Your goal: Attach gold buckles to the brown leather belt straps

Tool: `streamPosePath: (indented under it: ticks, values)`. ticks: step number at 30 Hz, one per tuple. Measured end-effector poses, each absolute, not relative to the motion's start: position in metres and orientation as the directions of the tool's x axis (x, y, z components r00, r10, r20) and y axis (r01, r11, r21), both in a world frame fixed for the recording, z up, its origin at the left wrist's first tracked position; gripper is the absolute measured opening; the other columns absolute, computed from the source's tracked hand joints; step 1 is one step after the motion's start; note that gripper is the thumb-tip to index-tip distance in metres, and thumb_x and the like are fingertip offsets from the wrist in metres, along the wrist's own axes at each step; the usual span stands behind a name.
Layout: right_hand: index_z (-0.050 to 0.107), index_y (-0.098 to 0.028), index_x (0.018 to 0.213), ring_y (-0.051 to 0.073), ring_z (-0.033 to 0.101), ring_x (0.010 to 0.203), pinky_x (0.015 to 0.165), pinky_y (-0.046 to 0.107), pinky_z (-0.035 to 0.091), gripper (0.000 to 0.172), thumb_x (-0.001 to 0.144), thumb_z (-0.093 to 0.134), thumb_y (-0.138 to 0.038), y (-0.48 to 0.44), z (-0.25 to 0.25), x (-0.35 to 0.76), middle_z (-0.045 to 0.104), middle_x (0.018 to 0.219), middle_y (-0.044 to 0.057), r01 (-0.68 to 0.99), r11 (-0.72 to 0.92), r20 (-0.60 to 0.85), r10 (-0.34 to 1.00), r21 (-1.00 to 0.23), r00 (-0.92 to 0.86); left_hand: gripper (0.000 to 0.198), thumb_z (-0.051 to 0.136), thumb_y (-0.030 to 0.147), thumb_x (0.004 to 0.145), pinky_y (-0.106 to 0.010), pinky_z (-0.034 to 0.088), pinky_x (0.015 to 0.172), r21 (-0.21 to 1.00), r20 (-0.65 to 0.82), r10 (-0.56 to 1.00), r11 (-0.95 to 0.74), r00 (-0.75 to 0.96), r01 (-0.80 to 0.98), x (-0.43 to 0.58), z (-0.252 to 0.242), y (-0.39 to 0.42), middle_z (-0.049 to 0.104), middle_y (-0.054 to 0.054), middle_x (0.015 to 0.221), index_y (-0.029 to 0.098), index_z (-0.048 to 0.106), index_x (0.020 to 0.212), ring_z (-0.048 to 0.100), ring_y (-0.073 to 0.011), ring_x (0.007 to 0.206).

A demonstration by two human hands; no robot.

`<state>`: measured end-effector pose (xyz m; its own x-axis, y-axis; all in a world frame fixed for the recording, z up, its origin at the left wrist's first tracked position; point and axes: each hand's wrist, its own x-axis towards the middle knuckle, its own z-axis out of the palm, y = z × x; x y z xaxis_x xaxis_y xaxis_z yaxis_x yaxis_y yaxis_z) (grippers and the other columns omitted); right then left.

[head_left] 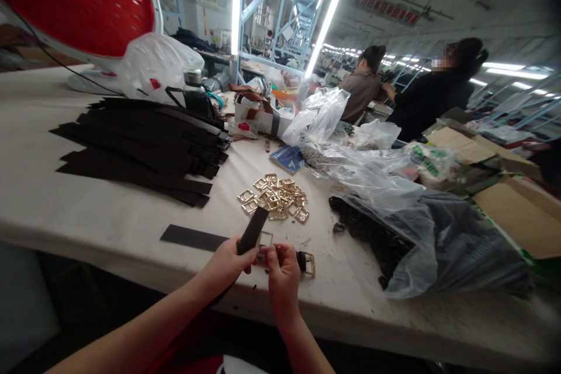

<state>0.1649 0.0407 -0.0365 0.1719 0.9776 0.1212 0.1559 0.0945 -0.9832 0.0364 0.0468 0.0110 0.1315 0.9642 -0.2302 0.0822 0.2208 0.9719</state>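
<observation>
Gripping a flat, dark, leather-like strip in the left hand now, fingers closed around it, free end tilted up past the thumb. Pinching with the right hand too, thumb and fingertips drawn together on a rectangular gold-coloured metal buckle, seemingly by its near edge, though hard to be sure behind those fingers. Right up beside the left fingertips, above a pale cloth-covered table! Just beside the right hand, a second gold-coloured buckle. Partly behind the left hand, a loose dark strip. Farther off, a heap of gold-coloured buckles, between a thick stack of dark strips and a translucent grey plastic bag.
</observation>
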Motion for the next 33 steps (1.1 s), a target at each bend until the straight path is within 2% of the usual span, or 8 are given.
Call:
streamPosePath:
  ticks: [4,7,11,17,21,24,29,33]
  values:
    - [0.059,-0.019,0.078,0.023,0.05,0.11,0.086,0.037,0.041,0.01,0.082,0.051,-0.022,0.042,-0.025,0.182,0.059,0.109,0.011,0.406,0.396,0.381,0.917,-0.823,-0.122,0.027,0.058,0.041,0.066,-0.021,0.038,0.046,0.945,-0.314,0.912,0.273,0.263,0.181,0.022,0.029,0.054,0.05,0.004,0.054,0.014,0.054,0.068,0.046,-0.0093,0.047]
    - [0.061,-0.02,0.077,0.02,0.057,0.097,0.078,0.032,0.045,0.01,0.08,0.052,-0.019,0.044,-0.015,0.191,0.062,0.101,0.009,0.365,0.515,0.398,0.848,-0.775,-0.351,0.028,0.059,0.041,0.065,-0.02,0.036,0.044,0.91,-0.403,0.827,0.316,0.393,0.267,0.016,0.039,0.057,0.049,0.005,0.051,0.014,0.054,0.064,0.047,-0.0095,0.045]
    - [0.055,-0.02,0.087,0.011,0.055,0.058,0.052,0.023,0.043,0.01,0.077,0.056,-0.022,0.039,-0.016,0.193,0.062,0.073,0.0,0.283,0.317,0.227,0.924,-0.905,-0.307,0.029,0.058,0.042,0.066,-0.02,0.035,0.044,0.88,-0.464,0.771,0.342,0.437,0.331,0.016,0.039,0.057,0.051,0.003,0.052,0.013,0.056,0.067,0.047,-0.0097,0.044]
    - [0.052,-0.019,0.089,0.007,0.044,0.044,0.043,0.02,0.036,0.016,0.076,0.058,-0.028,0.032,-0.027,0.186,0.056,0.062,-0.005,-0.013,-0.041,-0.037,0.975,-0.999,-0.219,0.038,0.045,0.05,0.076,-0.02,0.036,0.044,0.898,-0.422,0.803,0.309,0.42,0.312,0.015,0.034,0.055,0.053,0.002,0.057,0.014,0.054,0.075,0.048,-0.0104,0.045]
    - [0.051,-0.021,0.087,0.004,0.044,0.045,0.043,0.017,0.037,0.023,0.071,0.065,-0.03,0.041,-0.021,0.18,0.059,0.072,-0.004,-0.465,-0.188,-0.228,0.973,-0.865,0.031,0.036,0.035,0.048,0.082,-0.023,0.042,0.049,0.882,-0.366,0.86,0.201,0.354,0.425,0.012,0.026,0.047,0.058,0.0,0.072,0.017,0.049,0.096,0.055,-0.0132,0.049]
    - [0.057,-0.021,0.09,0.002,0.043,0.047,0.043,0.014,0.039,0.029,0.065,0.07,-0.026,0.045,-0.015,0.177,0.062,0.085,-0.001,-0.656,-0.303,-0.396,0.918,-0.691,-0.007,0.027,0.034,0.04,0.085,-0.022,0.039,0.056,0.802,-0.3,0.879,0.022,0.371,0.597,0.013,0.016,0.037,0.059,0.002,0.068,0.02,0.052,0.088,0.056,-0.0141,0.055]
    - [0.06,-0.022,0.091,0.001,0.041,0.047,0.041,0.012,0.038,0.028,0.066,0.07,-0.028,0.037,-0.015,0.167,0.062,0.088,0.001,-0.67,-0.446,-0.469,0.868,-0.593,-0.163,0.022,0.035,0.033,0.085,-0.023,0.035,0.058,0.732,-0.2,0.907,-0.114,0.372,0.672,0.022,0.013,0.032,0.058,0.0,0.069,0.021,0.053,0.081,0.055,-0.0158,0.063]
    - [0.058,-0.019,0.09,0.003,0.039,0.046,0.04,0.015,0.034,0.028,0.069,0.068,-0.034,0.024,-0.018,0.156,0.056,0.069,-0.003,-0.525,-0.339,-0.35,0.933,-0.781,-0.081,0.02,0.04,0.036,0.083,-0.022,0.04,0.055,0.877,-0.278,0.866,0.051,0.416,0.479,0.024,0.021,0.035,0.057,0.001,0.071,0.018,0.049,0.086,0.054,-0.0139,0.058]
